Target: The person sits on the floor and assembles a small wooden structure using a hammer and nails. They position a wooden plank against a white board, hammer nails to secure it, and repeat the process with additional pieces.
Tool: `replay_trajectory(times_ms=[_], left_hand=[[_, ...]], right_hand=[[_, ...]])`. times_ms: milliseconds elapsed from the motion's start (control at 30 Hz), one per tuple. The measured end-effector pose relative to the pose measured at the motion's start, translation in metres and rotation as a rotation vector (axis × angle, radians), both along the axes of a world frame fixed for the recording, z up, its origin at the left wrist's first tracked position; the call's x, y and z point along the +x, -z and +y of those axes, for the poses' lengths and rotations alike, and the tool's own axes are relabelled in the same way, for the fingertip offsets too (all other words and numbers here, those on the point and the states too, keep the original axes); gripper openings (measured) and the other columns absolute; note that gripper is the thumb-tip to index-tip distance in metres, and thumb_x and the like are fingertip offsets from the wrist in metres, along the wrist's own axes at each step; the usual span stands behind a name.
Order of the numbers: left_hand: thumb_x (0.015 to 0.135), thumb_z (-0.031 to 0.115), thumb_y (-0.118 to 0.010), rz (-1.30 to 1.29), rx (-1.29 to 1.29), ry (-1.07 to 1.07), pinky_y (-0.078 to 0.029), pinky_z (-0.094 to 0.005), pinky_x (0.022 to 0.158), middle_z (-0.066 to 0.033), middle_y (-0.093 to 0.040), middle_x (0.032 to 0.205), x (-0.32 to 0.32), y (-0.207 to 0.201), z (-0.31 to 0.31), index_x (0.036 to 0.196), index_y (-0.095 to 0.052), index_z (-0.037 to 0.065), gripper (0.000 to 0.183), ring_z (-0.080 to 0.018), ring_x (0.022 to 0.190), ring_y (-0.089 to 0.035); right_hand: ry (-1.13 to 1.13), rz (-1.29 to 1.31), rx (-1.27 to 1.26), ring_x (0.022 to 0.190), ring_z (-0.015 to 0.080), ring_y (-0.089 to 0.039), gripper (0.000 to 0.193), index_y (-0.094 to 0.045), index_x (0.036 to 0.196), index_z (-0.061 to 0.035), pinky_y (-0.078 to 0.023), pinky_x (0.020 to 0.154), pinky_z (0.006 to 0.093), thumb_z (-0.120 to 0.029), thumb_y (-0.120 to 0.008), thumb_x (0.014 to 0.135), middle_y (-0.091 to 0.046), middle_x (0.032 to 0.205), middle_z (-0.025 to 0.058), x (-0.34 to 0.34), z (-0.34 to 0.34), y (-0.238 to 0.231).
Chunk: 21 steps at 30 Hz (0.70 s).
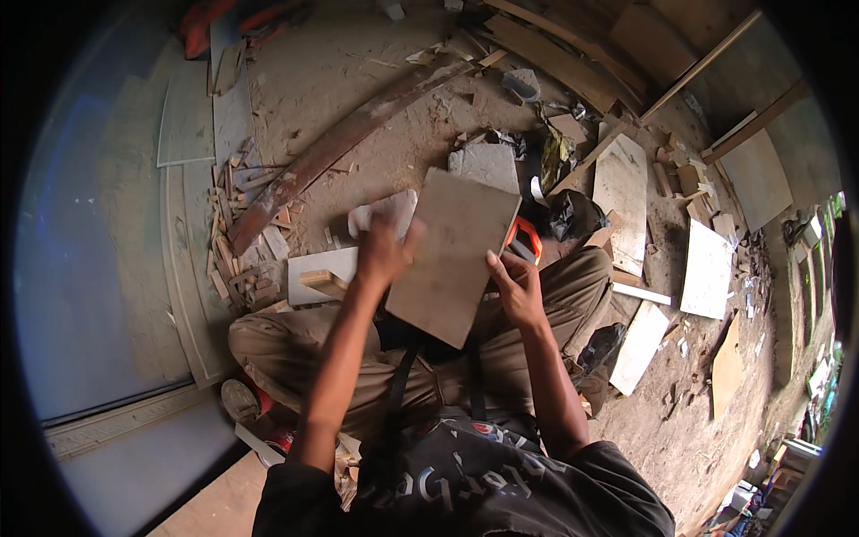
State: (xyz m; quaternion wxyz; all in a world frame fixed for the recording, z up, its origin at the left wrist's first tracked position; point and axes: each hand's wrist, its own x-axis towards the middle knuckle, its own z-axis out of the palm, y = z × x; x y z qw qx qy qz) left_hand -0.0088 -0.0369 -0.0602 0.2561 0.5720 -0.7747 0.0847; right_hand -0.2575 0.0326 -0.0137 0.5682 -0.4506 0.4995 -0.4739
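A flat rectangular grey-brown board (456, 242) is held tilted above my lap. My right hand (519, 286) grips its right edge, thumb on the upper face and fingers behind. By the board's left edge is my left hand (386, 255), smeared by motion, so its fingers and any contact with the board cannot be made out. Just beyond that hand lies a whitish slab (362, 218). An orange and black tool handle (526, 240) shows partly behind the board, close to my right hand; the rest of it is hidden.
I sit cross-legged on a dirt floor. A long wooden plank (340, 152) lies ahead to the left, beside scattered wood offcuts (234, 259). Pale boards (707, 268) lie to the right. Dark plastic (573, 215) sits beyond my right knee. A large panel (116, 268) borders the left.
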Motion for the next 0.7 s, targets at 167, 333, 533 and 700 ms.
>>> replay_trajectory(times_ms=[167,333,533,700], left_hand=[[0.097,0.048,-0.044,1.218,0.721,-0.063,-0.047,-0.037,0.093,-0.0189,-0.058,0.124,0.015,-0.049,-0.013,0.125,-0.054,-0.004,0.06,-0.0299,0.111,-0.058],[0.089,0.022,-0.059,1.845,1.037,0.277,-0.046,-0.0352,0.094,-0.0111,-0.06,0.121,-0.02,-0.05,0.053,0.131,-0.048,0.0,0.049,-0.023,0.11,-0.059],[0.077,0.004,-0.061,1.994,0.925,0.197,-0.05,-0.0358,0.091,-0.0134,-0.061,0.115,-0.026,-0.039,0.057,0.127,-0.049,0.0,0.052,-0.024,0.105,-0.061],[0.072,-0.002,-0.055,2.015,0.92,0.229,-0.048,-0.0311,0.091,-0.0089,-0.056,0.125,-0.037,-0.043,0.066,0.136,-0.044,0.005,0.065,-0.0188,0.112,-0.055]], right_hand=[[-0.021,-0.116,0.066,0.063,0.0017,-0.031,0.036,-0.054,0.07,-0.0046,-0.025,0.055,0.024,-0.026,-0.057,0.097,-0.039,0.067,-0.0107,-0.01,0.011,-0.006],[-0.097,-0.207,0.144,0.076,0.0033,-0.053,0.03,-0.065,0.093,0.0004,-0.043,0.068,0.023,-0.026,-0.052,0.099,-0.063,0.084,-0.0022,-0.019,-0.012,0.024],[0.223,0.77,-0.526,0.127,0.0408,-0.042,0.052,-0.041,0.132,0.0053,-0.035,0.106,0.0425,-0.02,-0.061,0.091,-0.043,0.137,0.0249,0.008,-0.027,-0.003],[-0.625,0.687,-0.899,0.142,0.0391,-0.021,0.075,-0.027,0.147,-0.0043,-0.013,0.116,0.0486,-0.051,-0.047,0.092,-0.024,0.153,0.0202,0.056,-0.024,-0.017]])
